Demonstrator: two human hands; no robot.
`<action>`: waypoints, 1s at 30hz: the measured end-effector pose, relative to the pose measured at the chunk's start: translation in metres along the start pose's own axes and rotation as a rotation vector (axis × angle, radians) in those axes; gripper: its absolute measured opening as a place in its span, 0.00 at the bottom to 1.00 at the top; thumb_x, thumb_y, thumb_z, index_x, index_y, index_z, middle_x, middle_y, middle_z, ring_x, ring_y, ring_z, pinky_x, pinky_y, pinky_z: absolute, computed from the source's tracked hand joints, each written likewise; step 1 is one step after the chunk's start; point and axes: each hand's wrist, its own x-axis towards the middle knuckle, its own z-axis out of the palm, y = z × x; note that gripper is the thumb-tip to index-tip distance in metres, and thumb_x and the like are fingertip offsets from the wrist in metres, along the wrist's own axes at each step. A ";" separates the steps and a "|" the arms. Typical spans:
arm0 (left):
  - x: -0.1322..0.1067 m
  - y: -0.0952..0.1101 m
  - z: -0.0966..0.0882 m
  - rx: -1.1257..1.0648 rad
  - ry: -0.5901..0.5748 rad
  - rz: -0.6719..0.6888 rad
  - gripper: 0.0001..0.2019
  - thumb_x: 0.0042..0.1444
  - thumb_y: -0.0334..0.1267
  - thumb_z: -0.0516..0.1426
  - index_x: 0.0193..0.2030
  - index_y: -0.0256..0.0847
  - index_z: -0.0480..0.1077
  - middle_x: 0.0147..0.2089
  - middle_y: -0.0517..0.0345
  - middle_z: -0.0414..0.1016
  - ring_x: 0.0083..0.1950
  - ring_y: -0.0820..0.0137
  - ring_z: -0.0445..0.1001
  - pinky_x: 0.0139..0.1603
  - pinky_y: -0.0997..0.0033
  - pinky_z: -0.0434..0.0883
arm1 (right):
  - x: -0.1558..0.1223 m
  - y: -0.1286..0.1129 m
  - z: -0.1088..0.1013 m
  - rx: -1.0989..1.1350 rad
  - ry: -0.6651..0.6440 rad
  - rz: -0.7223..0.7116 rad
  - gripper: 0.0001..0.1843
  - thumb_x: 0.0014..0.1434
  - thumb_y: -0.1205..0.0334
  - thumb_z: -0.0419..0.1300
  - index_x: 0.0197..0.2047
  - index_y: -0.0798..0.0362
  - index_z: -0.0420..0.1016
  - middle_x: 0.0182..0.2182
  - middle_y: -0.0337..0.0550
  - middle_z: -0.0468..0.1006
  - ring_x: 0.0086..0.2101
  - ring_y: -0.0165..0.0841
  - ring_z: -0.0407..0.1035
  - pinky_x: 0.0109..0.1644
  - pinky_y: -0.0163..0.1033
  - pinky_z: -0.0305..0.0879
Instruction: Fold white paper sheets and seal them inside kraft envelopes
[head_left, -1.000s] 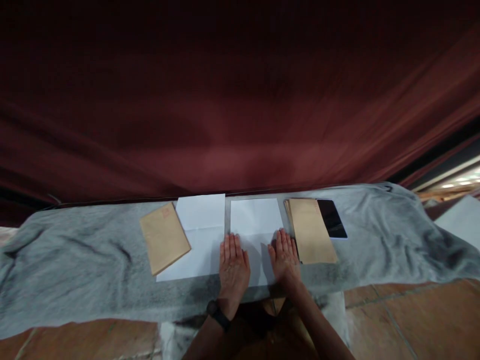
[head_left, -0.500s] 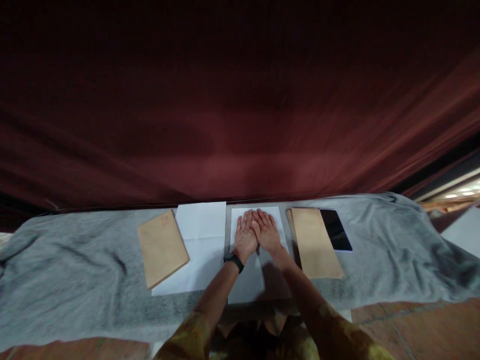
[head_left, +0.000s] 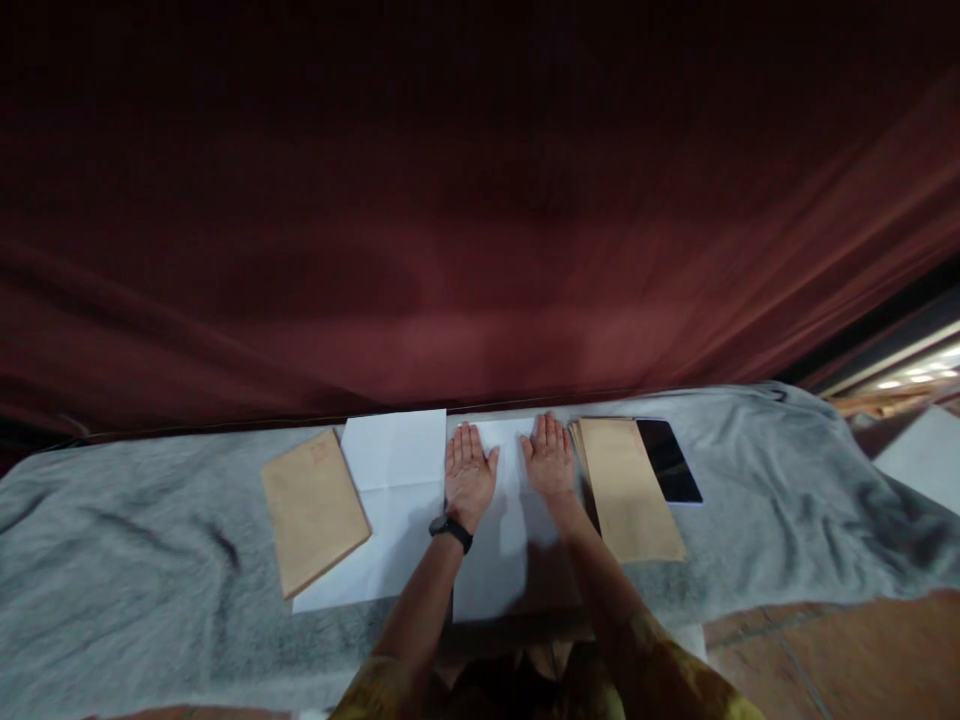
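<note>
A white sheet (head_left: 490, 562) is lying on the grey cloth (head_left: 142, 560), directly before the person. The left hand (head_left: 469, 474) and right hand (head_left: 550, 462) are resting palm down by its far end, well apart, fingers straight and gripping nothing — apparently holding the paper flat. Leftward, a stack of envelopes (head_left: 315, 512) is overlapping a creased sheet (head_left: 401, 500), perhaps weighting it; rightward, a fanned envelope pile (head_left: 628, 490) is sitting beside a dark-screened tablet (head_left: 668, 461) — seemingly within easy reach.

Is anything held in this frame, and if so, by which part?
Nothing is held: the left grip and right grip are open, palms down, at the far end of the middle white sheet.
</note>
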 end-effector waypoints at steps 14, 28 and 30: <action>-0.003 0.000 0.003 -0.066 0.030 -0.057 0.32 0.70 0.44 0.42 0.74 0.23 0.50 0.75 0.34 0.50 0.77 0.54 0.47 0.75 0.48 0.52 | -0.059 -0.037 -0.047 0.131 -0.153 -0.158 0.29 0.73 0.60 0.41 0.73 0.61 0.54 0.70 0.58 0.57 0.69 0.43 0.51 0.71 0.53 0.51; -0.023 0.008 -0.028 -0.142 0.077 0.053 0.27 0.71 0.40 0.40 0.72 0.29 0.54 0.73 0.39 0.58 0.76 0.59 0.51 0.75 0.48 0.52 | -0.116 -0.009 -0.071 0.033 -0.143 -0.053 0.32 0.72 0.56 0.46 0.74 0.62 0.51 0.71 0.61 0.55 0.69 0.47 0.52 0.70 0.56 0.49; -0.051 0.021 -0.035 -0.169 0.047 0.130 0.28 0.71 0.40 0.40 0.73 0.30 0.52 0.74 0.42 0.56 0.77 0.61 0.49 0.75 0.50 0.53 | -0.117 -0.010 -0.072 0.029 -0.157 -0.049 0.32 0.72 0.56 0.45 0.74 0.62 0.50 0.71 0.61 0.54 0.69 0.47 0.50 0.71 0.56 0.49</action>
